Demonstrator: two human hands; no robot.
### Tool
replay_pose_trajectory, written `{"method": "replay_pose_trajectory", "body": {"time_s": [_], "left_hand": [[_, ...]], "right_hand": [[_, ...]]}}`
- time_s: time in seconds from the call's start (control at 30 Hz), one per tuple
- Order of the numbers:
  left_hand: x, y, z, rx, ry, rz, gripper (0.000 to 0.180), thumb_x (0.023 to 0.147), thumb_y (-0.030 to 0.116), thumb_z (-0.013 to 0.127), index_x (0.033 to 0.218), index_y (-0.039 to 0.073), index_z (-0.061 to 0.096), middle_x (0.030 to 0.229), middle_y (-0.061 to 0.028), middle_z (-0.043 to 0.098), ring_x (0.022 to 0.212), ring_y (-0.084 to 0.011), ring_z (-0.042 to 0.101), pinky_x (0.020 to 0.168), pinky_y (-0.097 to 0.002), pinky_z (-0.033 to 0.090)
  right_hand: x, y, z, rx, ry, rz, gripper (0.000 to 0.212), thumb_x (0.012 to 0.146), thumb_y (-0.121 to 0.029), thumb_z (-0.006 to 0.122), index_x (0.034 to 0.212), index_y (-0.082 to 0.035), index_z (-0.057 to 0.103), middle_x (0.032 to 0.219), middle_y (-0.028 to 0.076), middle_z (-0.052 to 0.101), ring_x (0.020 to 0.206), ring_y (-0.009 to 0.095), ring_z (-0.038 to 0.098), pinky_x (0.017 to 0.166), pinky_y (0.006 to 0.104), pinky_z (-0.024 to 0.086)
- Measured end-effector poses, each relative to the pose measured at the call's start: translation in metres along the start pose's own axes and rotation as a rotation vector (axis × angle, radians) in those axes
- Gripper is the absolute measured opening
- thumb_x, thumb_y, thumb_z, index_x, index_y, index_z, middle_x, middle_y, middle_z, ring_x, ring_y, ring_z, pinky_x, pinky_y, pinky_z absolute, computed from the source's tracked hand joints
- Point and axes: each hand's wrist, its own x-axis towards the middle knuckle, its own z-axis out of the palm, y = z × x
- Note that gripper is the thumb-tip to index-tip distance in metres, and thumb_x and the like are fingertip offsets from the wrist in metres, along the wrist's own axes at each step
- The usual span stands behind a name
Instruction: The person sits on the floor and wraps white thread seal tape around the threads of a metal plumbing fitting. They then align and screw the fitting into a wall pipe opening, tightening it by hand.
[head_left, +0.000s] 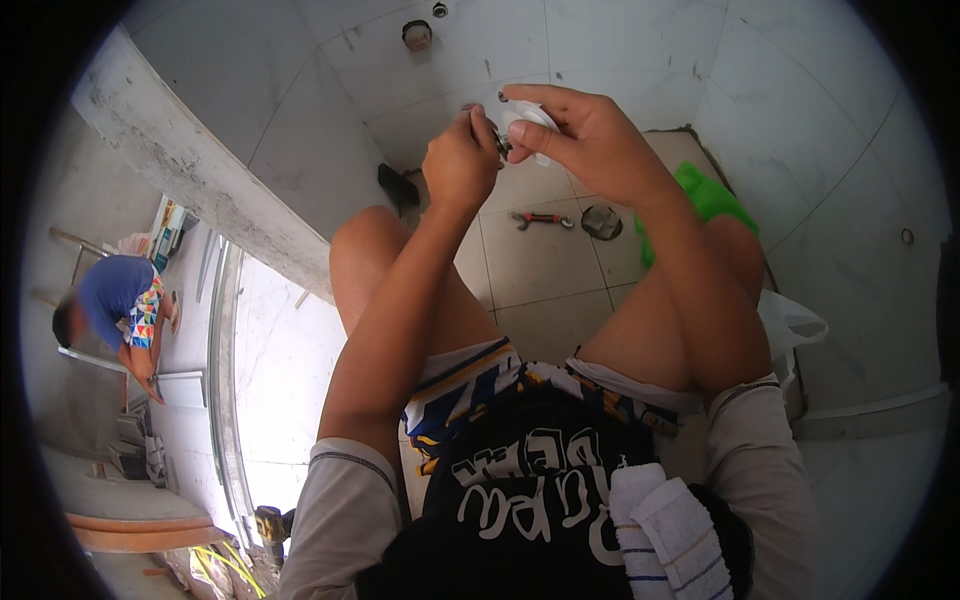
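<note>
In front of the wall, my left hand (462,160) is closed, its fingertips pinching a small metal fitting (503,146) that is mostly hidden. Close beside it, my right hand (590,138) grips a white round spool (532,130), which looks like a roll of thread seal tape. The two hands nearly meet over the tiled floor. Below them lies an adjustable wrench (542,219) with a red handle. To its right is a roughly round dark opening or drain (601,222) in the floor.
A green plastic bag (715,195) sits beyond my right knee, a white plastic bag (790,320) by my right side. Pipe holes (417,36) show in the tiled wall. Left, past a wall edge (190,150), another person (120,295) bends over. A power drill (270,525) stands lower left.
</note>
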Motion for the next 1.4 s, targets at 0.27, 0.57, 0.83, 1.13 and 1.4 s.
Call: {"method": "replay_pose_trajectory", "body": {"time_s": [0.27,0.57,0.83,1.13,1.4], "left_hand": [[-0.017,0.005,-0.003,0.035,-0.128,0.368,0.036,0.109,0.033,0.05,0.09,0.009,0.07,0.072,-0.014,0.072,0.068,-0.0394,0.071,0.065,-0.0498,0.056],[-0.022,0.01,-0.01,-0.254,-0.183,0.392,0.033,0.11,0.027,0.052,0.089,0.007,0.069,0.061,-0.0121,0.065,0.056,-0.0334,0.067,0.057,-0.0432,0.052],[-0.011,-0.001,-0.005,-0.453,-0.001,0.103,0.047,0.112,0.034,0.048,0.091,0.001,0.073,0.059,-0.0109,0.062,0.052,-0.0177,0.059,0.057,-0.0358,0.048],[0.012,-0.028,0.007,-0.597,0.057,-0.283,0.051,0.11,0.036,0.047,0.093,-0.002,0.075,0.07,-0.0128,0.067,0.065,-0.0179,0.063,0.066,-0.0378,0.05],[0.013,-0.023,0.001,-0.229,0.122,-0.189,0.049,0.109,0.037,0.045,0.094,0.003,0.077,0.082,-0.0197,0.075,0.078,-0.0383,0.073,0.077,-0.0477,0.055]], "right_hand": [[0.01,0.001,-0.022,0.357,0.17,-0.053,0.049,0.101,-0.019,0.072,0.143,0.001,0.058,0.109,0.015,0.079,0.099,0.013,0.076,0.055,0.0204,0.038],[0.02,0.045,-0.017,0.167,0.226,0.305,0.048,0.098,-0.029,0.076,0.139,-0.006,0.065,0.11,0.013,0.078,0.09,0.01,0.07,0.055,0.0187,0.034],[0.022,0.055,0.006,0.068,0.127,0.308,0.043,0.104,-0.037,0.068,0.136,-0.008,0.069,0.091,0.004,0.074,0.084,0.011,0.07,0.073,0.0269,0.052],[0.016,0.047,0.025,-0.381,-0.112,0.109,0.053,0.105,-0.035,0.065,0.144,-0.001,0.057,0.087,0.01,0.069,0.077,0.016,0.064,0.076,0.0323,0.052],[-0.001,0.024,0.025,-0.554,-0.12,0.098,0.06,0.1,-0.023,0.067,0.151,0.003,0.05,0.094,0.023,0.072,0.078,0.023,0.067,0.08,0.0371,0.053]]}}
